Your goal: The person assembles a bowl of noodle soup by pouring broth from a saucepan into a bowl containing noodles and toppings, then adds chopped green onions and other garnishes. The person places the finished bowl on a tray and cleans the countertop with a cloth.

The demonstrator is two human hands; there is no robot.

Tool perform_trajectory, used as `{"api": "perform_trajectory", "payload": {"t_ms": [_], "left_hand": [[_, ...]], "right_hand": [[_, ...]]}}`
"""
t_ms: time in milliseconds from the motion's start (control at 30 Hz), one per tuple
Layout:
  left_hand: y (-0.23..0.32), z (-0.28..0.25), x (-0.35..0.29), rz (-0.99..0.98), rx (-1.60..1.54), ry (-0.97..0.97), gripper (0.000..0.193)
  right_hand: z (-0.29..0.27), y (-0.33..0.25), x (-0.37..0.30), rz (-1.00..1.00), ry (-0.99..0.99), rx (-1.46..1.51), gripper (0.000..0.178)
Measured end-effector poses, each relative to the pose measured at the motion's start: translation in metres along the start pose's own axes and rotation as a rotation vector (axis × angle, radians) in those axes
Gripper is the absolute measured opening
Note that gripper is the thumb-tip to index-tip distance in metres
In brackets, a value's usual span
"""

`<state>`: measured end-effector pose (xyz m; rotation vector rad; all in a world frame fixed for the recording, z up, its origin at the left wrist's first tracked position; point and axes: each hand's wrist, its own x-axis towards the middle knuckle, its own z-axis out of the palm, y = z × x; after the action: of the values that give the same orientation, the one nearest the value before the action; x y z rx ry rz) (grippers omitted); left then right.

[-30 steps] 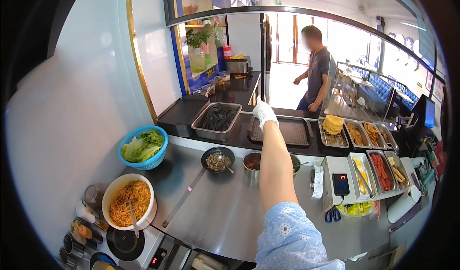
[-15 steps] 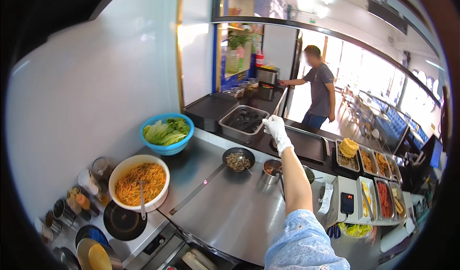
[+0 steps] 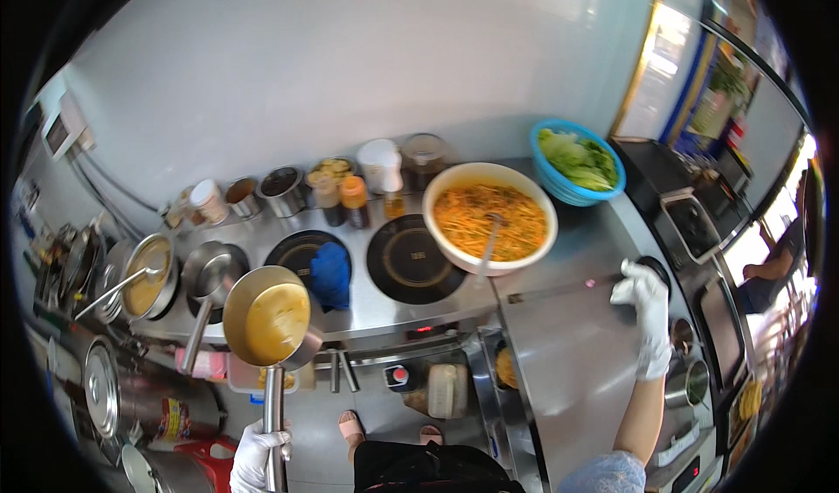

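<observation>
Steel surface [image 3: 559,353] runs under a pale wall [image 3: 350,73]. Left hand [image 3: 256,458], 7 o'clock, wrapped round the handle of a saucepan [image 3: 237,320] at 8, yellow liquid [image 3: 278,325] inside. Right hand [image 3: 645,294], between 3 and 4, by a black bowl [image 3: 658,267]; can't tell if gripping. Blue basket [image 3: 549,179] at 2.

Near the counter's back right corner we see a blue basket [image 3: 564,187] of lettuce [image 3: 577,159]. By the counter [image 3: 377,313] front edge we find a blue cloth [image 3: 330,276] on a burner [image 3: 287,250].
</observation>
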<state>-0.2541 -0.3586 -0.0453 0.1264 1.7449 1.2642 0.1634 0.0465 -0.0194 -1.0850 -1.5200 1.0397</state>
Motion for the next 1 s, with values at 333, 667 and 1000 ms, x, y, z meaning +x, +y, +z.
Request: {"api": "perform_trajectory", "payload": {"t_ms": [333,667,1000], "left_hand": [[0.032,-0.113,0.05,-0.102,-0.101,-0.026,0.03],[0.089,-0.206,0.103,-0.012,-0.005,-0.101,0.044],[0.108,-0.226,0.146,-0.026,-0.081,-0.046,0.054]], "right_hand": [[0.302,0.061,-0.078,0.023,-0.68,-0.245,0.032],[0.609,0.159,-0.055,-0.419,-0.503,-0.898,0.069],[0.466,0.183,-0.055,-0.242,-0.187,-1.181,0.062]]}}
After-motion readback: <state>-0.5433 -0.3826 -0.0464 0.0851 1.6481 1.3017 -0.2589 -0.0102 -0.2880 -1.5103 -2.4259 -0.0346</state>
